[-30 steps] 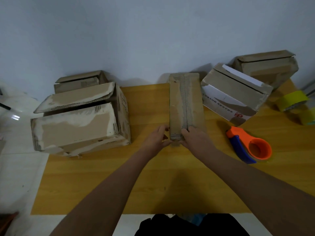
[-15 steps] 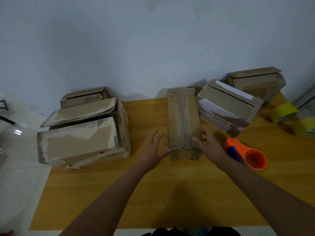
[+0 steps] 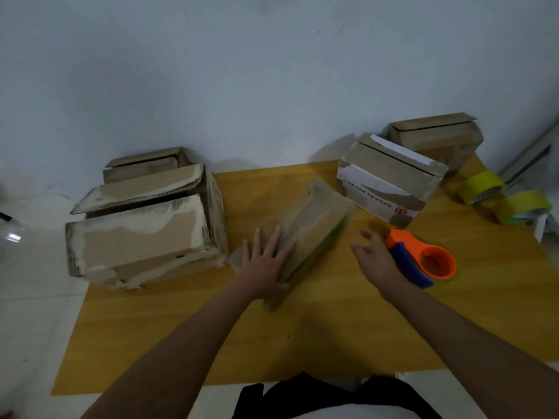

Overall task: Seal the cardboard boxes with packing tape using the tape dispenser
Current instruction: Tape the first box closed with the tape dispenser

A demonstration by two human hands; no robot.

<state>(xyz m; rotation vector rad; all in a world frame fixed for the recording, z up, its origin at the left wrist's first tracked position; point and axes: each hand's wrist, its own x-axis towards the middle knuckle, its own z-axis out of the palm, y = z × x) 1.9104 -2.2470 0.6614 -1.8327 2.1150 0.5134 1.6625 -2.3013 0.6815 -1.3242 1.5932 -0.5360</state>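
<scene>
Yellow table [image 3: 332, 343] carrying large open-flapped box [image 3: 142, 234] at left. Narrow cardboard box [image 3: 314, 219] lying diagonal at centre, blurred, left hand [image 3: 266, 264] flat on its near end, fingers straight. Right hand [image 3: 373, 257] loosely spread, holding nothing, just beside orange tape dispenser [image 3: 423, 257].

Bare table [image 3: 348, 322] nearside; boxes [image 3: 142, 234] left, dispenser [image 3: 423, 261] right.
</scene>
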